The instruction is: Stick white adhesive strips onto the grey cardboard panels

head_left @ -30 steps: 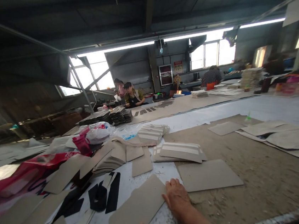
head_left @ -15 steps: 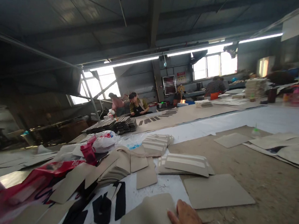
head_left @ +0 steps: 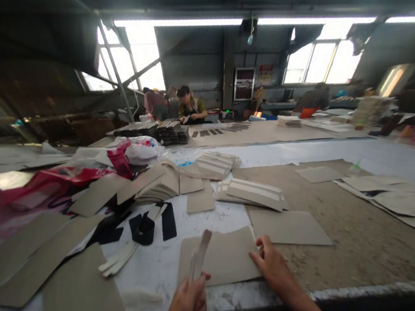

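Observation:
In the lower middle of the head view my left hand (head_left: 190, 302) is closed round a few narrow beige strips (head_left: 203, 251), which stick up out of the fist. Just beyond them a beige sheet (head_left: 228, 254) with rounded corners lies on the white table covering. At its right edge my right hand (head_left: 272, 264) has curled fingers, with the thumb on the sheet; whether anything else is in the fingers is hidden. Black strips (head_left: 170, 221) and some loose pale strips (head_left: 120, 260) lie left of the sheet.
Another beige sheet (head_left: 291, 226) and a stack with white bands (head_left: 253, 194) lie beyond my right hand. More beige pieces (head_left: 82, 286) and a red plastic bag (head_left: 36, 192) cover the left side. Co-workers, one a person in a dark apron (head_left: 190, 106), are at the far table.
My left hand has come into view with the strips. The sheet, bent up before, now lies flatter under my right hand. The view has tilted down and levelled.

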A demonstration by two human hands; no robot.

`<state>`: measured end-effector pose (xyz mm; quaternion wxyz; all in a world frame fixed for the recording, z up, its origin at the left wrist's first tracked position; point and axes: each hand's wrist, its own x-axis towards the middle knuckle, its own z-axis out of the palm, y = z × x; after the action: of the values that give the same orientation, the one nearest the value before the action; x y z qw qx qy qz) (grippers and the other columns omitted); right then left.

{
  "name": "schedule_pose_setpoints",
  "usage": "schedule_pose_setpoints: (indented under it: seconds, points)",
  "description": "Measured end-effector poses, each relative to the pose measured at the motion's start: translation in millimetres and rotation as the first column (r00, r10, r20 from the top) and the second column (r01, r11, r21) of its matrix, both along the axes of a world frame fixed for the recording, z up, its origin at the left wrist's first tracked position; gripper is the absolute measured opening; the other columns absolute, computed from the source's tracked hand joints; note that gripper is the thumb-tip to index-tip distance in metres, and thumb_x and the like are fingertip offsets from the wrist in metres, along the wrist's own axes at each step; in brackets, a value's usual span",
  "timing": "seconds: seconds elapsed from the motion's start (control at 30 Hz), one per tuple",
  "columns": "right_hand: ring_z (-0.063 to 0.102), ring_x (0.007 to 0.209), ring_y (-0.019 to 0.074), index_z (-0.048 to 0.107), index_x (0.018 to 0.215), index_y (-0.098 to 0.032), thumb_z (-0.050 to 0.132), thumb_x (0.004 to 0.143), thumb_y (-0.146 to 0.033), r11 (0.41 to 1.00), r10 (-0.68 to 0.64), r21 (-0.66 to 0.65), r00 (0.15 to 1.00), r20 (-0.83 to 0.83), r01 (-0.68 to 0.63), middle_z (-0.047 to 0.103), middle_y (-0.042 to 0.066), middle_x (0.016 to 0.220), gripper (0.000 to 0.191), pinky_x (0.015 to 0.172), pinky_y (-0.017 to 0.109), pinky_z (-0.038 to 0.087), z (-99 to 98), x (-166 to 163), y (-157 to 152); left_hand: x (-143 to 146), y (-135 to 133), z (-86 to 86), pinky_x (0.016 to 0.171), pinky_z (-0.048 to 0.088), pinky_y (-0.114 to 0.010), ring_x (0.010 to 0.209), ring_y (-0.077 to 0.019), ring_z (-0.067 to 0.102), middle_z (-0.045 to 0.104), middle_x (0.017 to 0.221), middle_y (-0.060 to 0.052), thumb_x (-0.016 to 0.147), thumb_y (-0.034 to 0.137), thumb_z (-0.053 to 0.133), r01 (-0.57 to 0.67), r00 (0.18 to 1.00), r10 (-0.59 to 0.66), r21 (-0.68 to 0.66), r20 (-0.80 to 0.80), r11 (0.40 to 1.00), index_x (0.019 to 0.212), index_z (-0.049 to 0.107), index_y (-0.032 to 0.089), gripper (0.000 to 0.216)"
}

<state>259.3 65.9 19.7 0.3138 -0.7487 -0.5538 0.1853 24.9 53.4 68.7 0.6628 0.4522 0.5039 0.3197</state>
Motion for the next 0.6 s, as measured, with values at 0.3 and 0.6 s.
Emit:
schedule_pose_setpoints:
  seconds: [0.3,0.6]
  points:
    - [0.055,0.074,0.0171,0.059,0.083,-0.018,0.047,0.084,-0.035,0.950,0.312,0.063,0.924,-0.219,-0.306,0.060,0.004,0.079,0.021,0.069,0.029,0.042,61.6,-35.7,-8.7,9.7,-8.4,-11.4,0.038,0.018,-0.019,0.036,-0.0014,0.023,0.033,0.044,0.013,0.059,0.062,0.067,-0.002,0.925,0.109,-0.282,0.363,0.959,0.083,0.050,0.017,0.053]
    - [0.047,0.059,0.0117,0.061,0.077,-0.015,0.052,0.081,-0.044,0.954,0.266,0.075,0.707,-0.656,-0.290,0.054,-0.001,0.065,0.030,0.055,0.023,0.038,49.3,-89.0,-1.0,22.3,-27.7,-22.4,0.033,0.022,-0.018,0.029,-0.0029,0.029,0.039,0.035,0.011,0.063,0.058,0.067,-0.037,0.934,0.140,-0.301,0.329,0.953,0.080,0.055,0.015,0.047]
